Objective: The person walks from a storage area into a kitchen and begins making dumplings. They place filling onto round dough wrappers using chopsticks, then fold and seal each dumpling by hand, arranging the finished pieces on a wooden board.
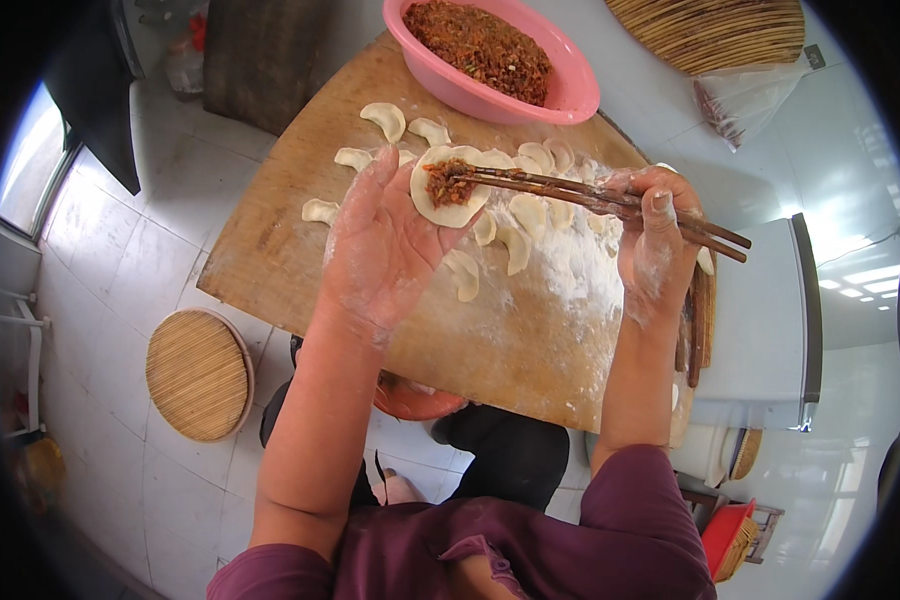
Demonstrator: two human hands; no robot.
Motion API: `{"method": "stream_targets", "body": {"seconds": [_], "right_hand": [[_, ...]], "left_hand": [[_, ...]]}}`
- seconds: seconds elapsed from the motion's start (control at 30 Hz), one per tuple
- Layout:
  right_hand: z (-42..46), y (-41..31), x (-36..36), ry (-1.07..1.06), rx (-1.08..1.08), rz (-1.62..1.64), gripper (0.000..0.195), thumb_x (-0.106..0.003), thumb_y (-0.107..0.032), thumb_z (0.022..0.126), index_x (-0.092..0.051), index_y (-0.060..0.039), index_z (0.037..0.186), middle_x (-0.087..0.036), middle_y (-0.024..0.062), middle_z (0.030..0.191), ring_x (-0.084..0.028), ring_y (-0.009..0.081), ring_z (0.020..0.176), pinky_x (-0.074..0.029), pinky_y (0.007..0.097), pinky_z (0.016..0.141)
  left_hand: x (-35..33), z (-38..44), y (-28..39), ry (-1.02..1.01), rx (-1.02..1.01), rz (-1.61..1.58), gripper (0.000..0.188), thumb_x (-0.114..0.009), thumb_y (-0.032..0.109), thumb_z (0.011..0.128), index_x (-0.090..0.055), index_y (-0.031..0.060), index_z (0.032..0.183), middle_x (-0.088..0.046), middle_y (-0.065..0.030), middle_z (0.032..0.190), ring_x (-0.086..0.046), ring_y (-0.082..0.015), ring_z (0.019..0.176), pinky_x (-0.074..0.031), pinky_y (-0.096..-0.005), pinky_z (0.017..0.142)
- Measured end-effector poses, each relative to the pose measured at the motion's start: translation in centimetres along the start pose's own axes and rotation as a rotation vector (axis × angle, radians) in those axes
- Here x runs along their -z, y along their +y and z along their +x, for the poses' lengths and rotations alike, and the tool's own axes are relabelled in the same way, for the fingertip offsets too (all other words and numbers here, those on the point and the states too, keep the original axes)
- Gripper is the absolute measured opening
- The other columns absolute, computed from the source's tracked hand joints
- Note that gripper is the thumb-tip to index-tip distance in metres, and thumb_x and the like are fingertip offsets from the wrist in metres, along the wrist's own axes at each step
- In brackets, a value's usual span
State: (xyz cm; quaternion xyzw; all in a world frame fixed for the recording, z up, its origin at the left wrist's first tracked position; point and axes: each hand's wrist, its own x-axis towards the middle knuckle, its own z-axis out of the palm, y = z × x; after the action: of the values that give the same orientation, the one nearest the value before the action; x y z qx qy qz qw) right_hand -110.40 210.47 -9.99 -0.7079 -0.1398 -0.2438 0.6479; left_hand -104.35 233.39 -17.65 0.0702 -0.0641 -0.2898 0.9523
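Observation:
On the upturned palm and fingers of my left hand [371, 255] rests a round dough wrapper [448, 216], held flat with a mound of reddish-brown filling [450, 184] in its middle. My right hand [654, 225], dusted with flour, grips a pair of wooden chopsticks [555, 182]. Their tips touch the filling. Beneath both hands lies a floured wooden board [435, 352]. Crescent-shaped dumplings [384, 121] are spread over its far left and middle. Several round wrappers [538, 156] lie behind the chopsticks, some partly hidden by them and by my right hand.
A pink basin [581, 94] with chopped filling stands at the board's far edge. A round reed tray [199, 375] is at lower left; another reed mat [712, 30] and a plastic bag [750, 97] are at upper right. An orange basin [420, 403] sits below the board's near edge.

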Motion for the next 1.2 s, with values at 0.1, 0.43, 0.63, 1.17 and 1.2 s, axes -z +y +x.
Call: {"method": "stream_targets", "body": {"seconds": [0.1, 0.43, 0.63, 1.17, 1.2], "right_hand": [[-0.1, 0.3, 0.1, 0.068, -0.021, 0.011, 0.028, -0.066, -0.025, 0.097, -0.063, 0.0021, 0.103, -0.069, 0.0161, 0.095, -0.068, 0.0255, 0.087, -0.056, 0.0387, 0.078], [-0.4, 1.1, 0.4, 0.180, -0.135, 0.112, 0.030, -0.069, -0.028, 0.095, -0.062, -0.0005, 0.103, -0.069, 0.0149, 0.094, -0.068, 0.0260, 0.084, -0.056, 0.0389, 0.074], [-0.5, 0.6, 0.6, 0.079, -0.076, 0.030, 0.024, -0.071, -0.021, 0.093, -0.063, -0.0010, 0.104, -0.069, 0.0160, 0.097, -0.069, 0.0268, 0.088, -0.058, 0.0395, 0.076], [0.0, 0.4, 0.3, 0.099, -0.182, 0.013, 0.029, -0.070, -0.031, 0.094, -0.062, -0.0033, 0.102, -0.066, 0.0137, 0.093, -0.067, 0.0254, 0.087, -0.058, 0.0370, 0.071], [0.0, 0.4, 0.3, 0.108, -0.183, 0.001, 0.029, -0.069, -0.031, 0.094, -0.062, -0.0033, 0.102, -0.066, 0.0136, 0.093, -0.067, 0.0254, 0.087, -0.058, 0.0371, 0.071]], "left_hand": [[-0.2, -0.1, 0.1, 0.009, 0.003, -0.013, 0.064, -0.044, 0.044, 0.104, -0.040, -0.0101, 0.138, -0.053, -0.0211, 0.139, -0.050, -0.0302, 0.132, -0.038, -0.0452, 0.115], [0.0, -0.1, 0.0, -0.015, 0.009, 0.029, 0.064, -0.043, 0.044, 0.105, -0.038, -0.0102, 0.139, -0.053, -0.0211, 0.140, -0.050, -0.0299, 0.132, -0.038, -0.0452, 0.114], [0.1, -0.1, 0.1, -0.003, 0.016, 0.044, 0.064, -0.043, 0.044, 0.105, -0.039, -0.0103, 0.139, -0.052, -0.0215, 0.140, -0.051, -0.0295, 0.132, -0.039, -0.0454, 0.114], [0.3, 0.0, 0.0, 0.029, 0.035, -0.025, 0.062, -0.046, 0.043, 0.104, -0.042, -0.0088, 0.138, -0.055, -0.0192, 0.137, -0.052, -0.0272, 0.130, -0.038, -0.0453, 0.114], [0.4, 0.0, -0.1, 0.035, 0.034, -0.028, 0.062, -0.046, 0.043, 0.104, -0.042, -0.0087, 0.138, -0.056, -0.0190, 0.137, -0.052, -0.0270, 0.130, -0.038, -0.0453, 0.114]]}}
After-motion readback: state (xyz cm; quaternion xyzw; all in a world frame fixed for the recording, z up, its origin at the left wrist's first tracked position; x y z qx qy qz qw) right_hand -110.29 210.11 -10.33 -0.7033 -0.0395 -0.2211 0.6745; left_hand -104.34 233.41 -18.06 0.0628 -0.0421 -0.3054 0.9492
